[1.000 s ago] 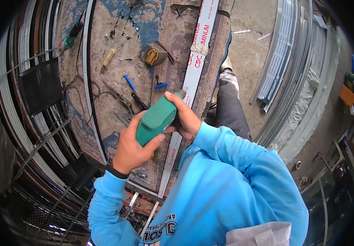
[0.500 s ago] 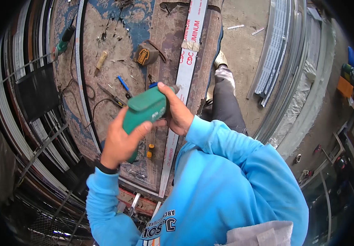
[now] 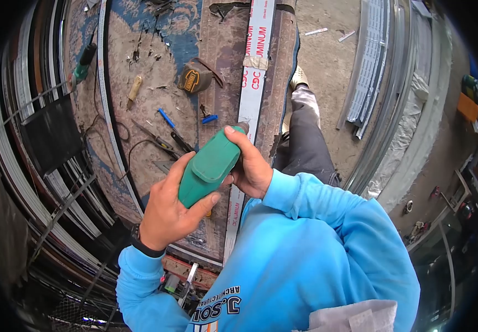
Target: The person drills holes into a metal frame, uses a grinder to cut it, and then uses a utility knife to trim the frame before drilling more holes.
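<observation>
Hands: our left hand (image 3: 170,207) closed around the drill (image 3: 208,166) at its rear; our right hand (image 3: 253,166) gripped its front.
Drill: we held it over the metal strip (image 3: 250,94), near the counter's (image 3: 150,55) right edge.
Room: floor (image 3: 327,66) lay open beyond that edge.

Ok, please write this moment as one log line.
left hand: grips green drill rear | right hand: grips its front | tip: near aluminium strip

Matt green plastic drill (image 3: 208,166) casing
</observation>
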A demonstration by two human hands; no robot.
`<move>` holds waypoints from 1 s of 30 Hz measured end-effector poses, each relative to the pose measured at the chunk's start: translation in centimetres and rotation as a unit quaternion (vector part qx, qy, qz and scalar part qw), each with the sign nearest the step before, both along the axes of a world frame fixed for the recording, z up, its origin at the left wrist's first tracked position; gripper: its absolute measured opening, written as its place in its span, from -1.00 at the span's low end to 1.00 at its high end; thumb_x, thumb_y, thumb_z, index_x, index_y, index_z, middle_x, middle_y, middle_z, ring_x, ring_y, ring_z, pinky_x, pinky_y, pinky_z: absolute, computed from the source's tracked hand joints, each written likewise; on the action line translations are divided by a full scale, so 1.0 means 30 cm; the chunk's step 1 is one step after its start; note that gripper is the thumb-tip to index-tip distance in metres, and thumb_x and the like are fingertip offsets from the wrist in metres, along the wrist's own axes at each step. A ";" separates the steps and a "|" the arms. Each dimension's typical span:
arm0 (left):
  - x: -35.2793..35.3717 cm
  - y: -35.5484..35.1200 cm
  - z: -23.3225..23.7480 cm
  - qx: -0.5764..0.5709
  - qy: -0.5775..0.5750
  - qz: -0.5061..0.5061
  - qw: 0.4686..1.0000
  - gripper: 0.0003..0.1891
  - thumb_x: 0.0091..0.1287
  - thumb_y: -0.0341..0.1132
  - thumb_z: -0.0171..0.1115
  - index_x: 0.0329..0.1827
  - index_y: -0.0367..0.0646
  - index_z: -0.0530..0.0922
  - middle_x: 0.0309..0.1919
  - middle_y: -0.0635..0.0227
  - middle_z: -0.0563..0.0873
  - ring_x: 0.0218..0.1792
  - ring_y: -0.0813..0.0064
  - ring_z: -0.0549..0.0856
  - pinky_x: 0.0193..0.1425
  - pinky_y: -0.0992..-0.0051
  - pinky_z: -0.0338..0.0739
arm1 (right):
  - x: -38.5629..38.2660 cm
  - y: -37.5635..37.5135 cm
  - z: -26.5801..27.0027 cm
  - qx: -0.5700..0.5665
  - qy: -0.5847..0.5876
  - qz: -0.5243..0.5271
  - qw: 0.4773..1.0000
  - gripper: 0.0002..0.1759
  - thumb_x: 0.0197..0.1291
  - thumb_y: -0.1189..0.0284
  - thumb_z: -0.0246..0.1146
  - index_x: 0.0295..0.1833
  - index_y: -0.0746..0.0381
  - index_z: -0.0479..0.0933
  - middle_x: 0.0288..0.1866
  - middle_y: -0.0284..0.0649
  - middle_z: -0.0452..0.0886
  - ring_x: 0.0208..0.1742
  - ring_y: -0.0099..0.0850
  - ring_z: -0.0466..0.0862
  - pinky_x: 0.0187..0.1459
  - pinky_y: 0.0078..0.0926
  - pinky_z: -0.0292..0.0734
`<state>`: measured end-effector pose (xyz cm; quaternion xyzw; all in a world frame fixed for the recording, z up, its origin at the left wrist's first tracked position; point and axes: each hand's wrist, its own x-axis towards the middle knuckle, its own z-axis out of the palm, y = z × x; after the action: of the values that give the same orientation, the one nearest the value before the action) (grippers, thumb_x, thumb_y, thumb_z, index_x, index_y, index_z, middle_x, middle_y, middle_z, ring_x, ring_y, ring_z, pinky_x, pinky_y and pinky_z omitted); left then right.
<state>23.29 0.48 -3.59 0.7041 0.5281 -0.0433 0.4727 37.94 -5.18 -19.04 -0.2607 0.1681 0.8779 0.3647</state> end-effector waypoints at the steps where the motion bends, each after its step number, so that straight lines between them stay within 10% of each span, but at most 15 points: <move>1: 0.003 0.000 -0.004 -0.001 -0.002 -0.002 1.000 -0.24 0.33 -0.28 0.55 0.50 -0.43 0.38 0.05 -0.14 0.81 0.10 -0.08 0.85 0.14 0.17 0.74 | 0.004 -0.001 0.003 -0.002 -0.006 -0.003 1.000 -0.29 0.40 -0.33 0.19 0.19 0.10 0.57 0.09 -0.25 0.73 0.09 -0.38 0.77 -0.09 -0.25 0.81; 30: -0.066 0.018 -0.064 -0.069 -0.024 0.120 0.990 -0.38 0.40 -0.23 0.52 0.42 -0.35 0.49 0.06 0.02 0.84 0.11 0.27 0.84 0.19 0.30 0.69 | -0.075 0.034 -0.036 -0.030 -0.063 0.010 0.998 -0.18 0.36 -0.35 0.22 0.28 0.19 0.56 0.15 -0.16 0.70 0.15 -0.30 0.75 0.00 -0.07 0.81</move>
<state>21.30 1.02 -5.53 0.6024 0.5930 -0.0053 0.5343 35.70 -4.18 -20.12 -0.3278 0.1685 0.8581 0.3576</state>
